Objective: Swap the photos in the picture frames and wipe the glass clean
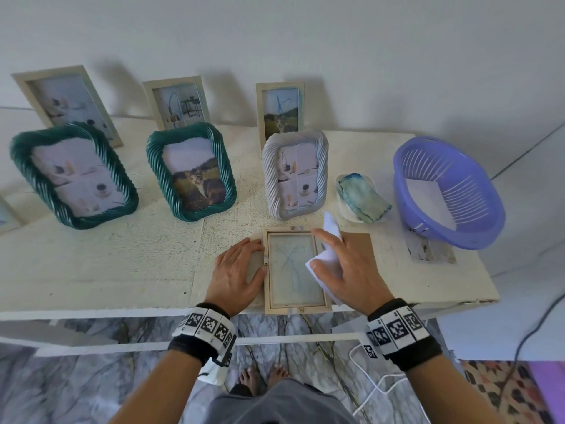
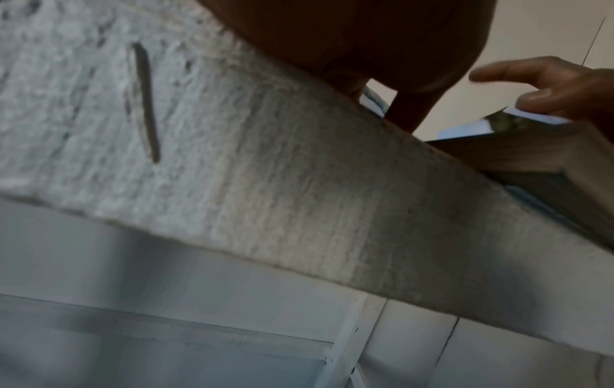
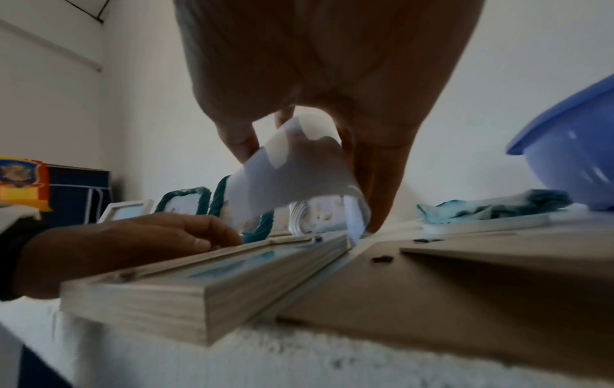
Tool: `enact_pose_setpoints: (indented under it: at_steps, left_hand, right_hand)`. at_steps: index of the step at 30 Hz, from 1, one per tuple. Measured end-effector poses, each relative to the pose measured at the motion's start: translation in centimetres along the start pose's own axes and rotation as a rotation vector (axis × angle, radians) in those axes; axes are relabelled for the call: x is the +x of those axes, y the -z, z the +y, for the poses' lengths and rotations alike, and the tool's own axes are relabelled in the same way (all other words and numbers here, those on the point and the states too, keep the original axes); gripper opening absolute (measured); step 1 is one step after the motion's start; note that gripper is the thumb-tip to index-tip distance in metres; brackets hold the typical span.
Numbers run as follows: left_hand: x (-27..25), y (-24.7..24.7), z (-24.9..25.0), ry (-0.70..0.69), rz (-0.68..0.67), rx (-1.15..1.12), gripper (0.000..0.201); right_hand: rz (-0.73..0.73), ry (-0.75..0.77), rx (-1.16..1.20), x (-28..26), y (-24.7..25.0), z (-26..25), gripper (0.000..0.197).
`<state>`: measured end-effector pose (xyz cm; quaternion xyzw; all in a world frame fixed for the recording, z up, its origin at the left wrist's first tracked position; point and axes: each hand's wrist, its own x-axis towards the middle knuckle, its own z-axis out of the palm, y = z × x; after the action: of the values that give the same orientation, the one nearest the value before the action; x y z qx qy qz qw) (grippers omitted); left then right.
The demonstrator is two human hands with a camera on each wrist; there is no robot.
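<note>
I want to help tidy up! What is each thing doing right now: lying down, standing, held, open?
Wooden frame: face down, back off, scribbled glass showing.
Backing board: off, flat beside the frame.
Photo: curled, held over the frame.
Right hand: holds the photo.
Left hand: flat beside the frame's edge.
Cloth: folded, lying unused.
Basket: upright, paper inside.
Cat frame: standing.

- We take the purple basket (image 1: 449,191) at the table's (image 1: 91,270) right end as landmark; a white sheet lies inside it.
- Below the basket, a white cable (image 1: 376,390) and a dark cable (image 1: 532,328) cross the marble floor (image 1: 76,387).
- A patterned rug (image 1: 504,393) lies there too.
</note>
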<state>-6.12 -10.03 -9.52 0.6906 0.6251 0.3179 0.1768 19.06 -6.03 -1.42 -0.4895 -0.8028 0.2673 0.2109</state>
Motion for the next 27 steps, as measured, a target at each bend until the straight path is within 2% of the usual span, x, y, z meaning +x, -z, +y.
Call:
enact_pose_setpoints:
  at_steps: [2, 6, 11, 13, 14, 16, 18, 23, 25, 27]
  left_hand:
    - [-0.1, 0.0, -0.1, 0.007, -0.004, 0.000, 0.045]
    - [-0.1, 0.1, -0.2, -0.004, -0.007, 0.003, 0.045]
    - [-0.1, 0.2, -0.1, 0.004, -0.010, 0.008, 0.046]
    - [-0.1, 0.2, -0.3, 0.008, -0.012, 0.009, 0.047]
    - [-0.1, 0.2, -0.3, 0.007, -0.014, 0.009, 0.047]
    - [0.0, 0.3, -0.2, 0.012, -0.017, -0.011, 0.049]
    - [0.0, 0.4, -0.1, 0.034, -0.007, -0.074, 0.050]
    - [1.9, 1.0, 1.9, 0.033, 0.145, -0.116, 0.043]
    - [3.7, 1.0, 4.5, -0.032, 0.205, -0.117, 0.039]
    - [5.8, 0.3, 8.2, -0.114, 0.197, -0.117, 0.036]
  right_hand:
    - [0.045, -0.043, 0.029, -0.3, 0.5, 0.2, 0.036]
    - [0.102, -0.148, -0.032, -1.0, 1.9, 0.7, 0.045]
    - [0.086, -0.199, 0.225, -1.8, 3.3, 2.1, 0.024]
    - [0.131, -0.264, 0.371, -2.2, 3.5, 2.3, 0.018]
    - [0.156, -0.286, 0.397, -2.5, 3.6, 2.4, 0.019]
    - [0.164, -0.330, 0.377, -3.0, 3.8, 2.8, 0.035]
    - [0.150, -0.364, 0.405, -3.6, 4.1, 3.5, 0.041]
    - [0.187, -0.385, 0.454, -5.1, 5.4, 6.5, 0.033]
    - [0.201, -0.388, 0.449, -5.8, 6.2, 7.8, 0.032]
    - [0.194, -0.403, 0.455, -6.5, 7.2, 9.2, 0.032]
